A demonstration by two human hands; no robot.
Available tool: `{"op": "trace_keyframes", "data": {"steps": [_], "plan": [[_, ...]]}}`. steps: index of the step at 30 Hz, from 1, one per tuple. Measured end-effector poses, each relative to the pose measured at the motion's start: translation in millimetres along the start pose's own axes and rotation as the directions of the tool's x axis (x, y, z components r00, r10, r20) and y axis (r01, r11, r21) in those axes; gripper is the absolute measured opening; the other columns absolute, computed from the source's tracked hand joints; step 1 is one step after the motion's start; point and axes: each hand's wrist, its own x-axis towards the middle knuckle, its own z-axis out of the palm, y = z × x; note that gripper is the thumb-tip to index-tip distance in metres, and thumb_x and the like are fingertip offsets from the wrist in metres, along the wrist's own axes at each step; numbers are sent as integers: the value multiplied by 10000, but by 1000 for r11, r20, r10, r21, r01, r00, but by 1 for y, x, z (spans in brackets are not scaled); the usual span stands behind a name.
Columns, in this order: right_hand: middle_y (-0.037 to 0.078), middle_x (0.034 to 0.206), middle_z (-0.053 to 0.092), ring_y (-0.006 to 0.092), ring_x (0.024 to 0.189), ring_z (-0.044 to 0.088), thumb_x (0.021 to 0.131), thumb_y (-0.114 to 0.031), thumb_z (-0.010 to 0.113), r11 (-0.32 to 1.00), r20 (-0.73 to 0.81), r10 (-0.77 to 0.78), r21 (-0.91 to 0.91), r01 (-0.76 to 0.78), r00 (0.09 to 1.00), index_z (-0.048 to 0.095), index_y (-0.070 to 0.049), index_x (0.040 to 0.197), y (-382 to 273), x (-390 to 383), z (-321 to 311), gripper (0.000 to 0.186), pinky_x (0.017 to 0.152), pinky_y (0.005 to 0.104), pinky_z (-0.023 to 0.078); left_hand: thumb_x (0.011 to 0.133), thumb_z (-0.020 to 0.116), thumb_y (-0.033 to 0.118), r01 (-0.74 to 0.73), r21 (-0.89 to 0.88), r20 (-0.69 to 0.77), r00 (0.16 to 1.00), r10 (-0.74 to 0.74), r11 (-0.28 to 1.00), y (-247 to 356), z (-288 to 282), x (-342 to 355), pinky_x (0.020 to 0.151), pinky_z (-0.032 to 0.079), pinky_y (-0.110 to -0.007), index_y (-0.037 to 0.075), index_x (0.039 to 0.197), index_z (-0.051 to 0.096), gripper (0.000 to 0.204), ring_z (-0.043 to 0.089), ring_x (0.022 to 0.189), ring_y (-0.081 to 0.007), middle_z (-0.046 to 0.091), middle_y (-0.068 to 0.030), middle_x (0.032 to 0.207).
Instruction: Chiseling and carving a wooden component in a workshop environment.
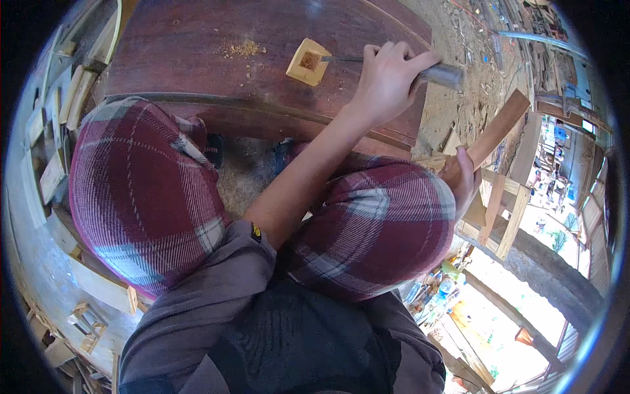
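Note:
My left hand (387, 79) grips the handle of a chisel (440, 75), with its metal blade lying toward the left and its tip at the hollow of a small, pale square wooden block (295, 69). The block rests on a reddish-brown wooden board surface (177, 39), to the right of some wood shavings (241, 49). At the right, beside my plaid-covered knee, my right hand (462, 174) is closed on a flat wooden bar (499, 125) angled up to the right, its fingers partly hidden by the knee.
Curved wood offcuts (79, 98) line the left side. A wooden frame (508, 223) stands near my right hand. Scrap wood and shavings cover the ground (459, 39) beyond the board surface. A bright opening with assorted clutter lies at the far right. My two knees flank my left forearm.

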Motion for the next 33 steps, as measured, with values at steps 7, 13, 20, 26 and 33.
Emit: {"op": "trace_keyframes", "data": {"steps": [7, 13, 20, 26, 33], "plan": [[84, 940, 533, 158, 862, 517, 730, -222, 758, 993, 98, -80, -74, 87, 992, 591, -2, 1063, 1, 1, 2, 432, 760, 266, 418, 785, 695, 79, 77, -43, -22, 997, -78, 996, -2, -6, 0, 784, 389, -422, 227, 1231, 567, 487, 580, 871, -266, 588, -43, 883], [62, 904, 522, 143, 810, 500, 721, -240, 770, 990, -26, 135, 37, -134, 990, 578, -8, 1083, -20, -13, 23, 471, 726, 273, 413, 796, 698, 101, 120, -79, 7, 993, -120, 990, -8, -2, -7, 787, 386, -426, 222, 1227, 569, 466, 575, 879, -268, 586, -45, 883], [44, 649, 488, 120, 558, 481, 792, -293, 738, 999, -16, 29, 19, -29, 999, 551, -24, 1047, -12, -7, 19, 415, 515, 256, 396, 802, 703, 116, 89, -34, 50, 995, -87, 995, -7, -1, -10, 810, 368, -424, 238, 1249, 574, 481, 561, 889, -243, 557, -39, 873], [45, 647, 484, 125, 549, 478, 804, -309, 722, 999, 29, 47, -3, -47, 998, 555, -26, 1032, -16, -9, 18, 400, 521, 258, 408, 795, 699, 106, 105, -42, 73, 992, -102, 994, -5, 0, -11, 804, 364, -423, 245, 1248, 576, 489, 563, 886, -239, 556, -37, 868], [51, 653, 479, 136, 570, 501, 825, -316, 689, 999, 6, 26, -42, -26, 1000, 558, -30, 1005, -12, -7, 16, 362, 513, 261, 413, 783, 682, 85, 91, -50, 14, 996, -90, 995, -10, 0, -10, 785, 371, -418, 235, 1240, 576, 492, 567, 886, -254, 570, -39, 867]]}}
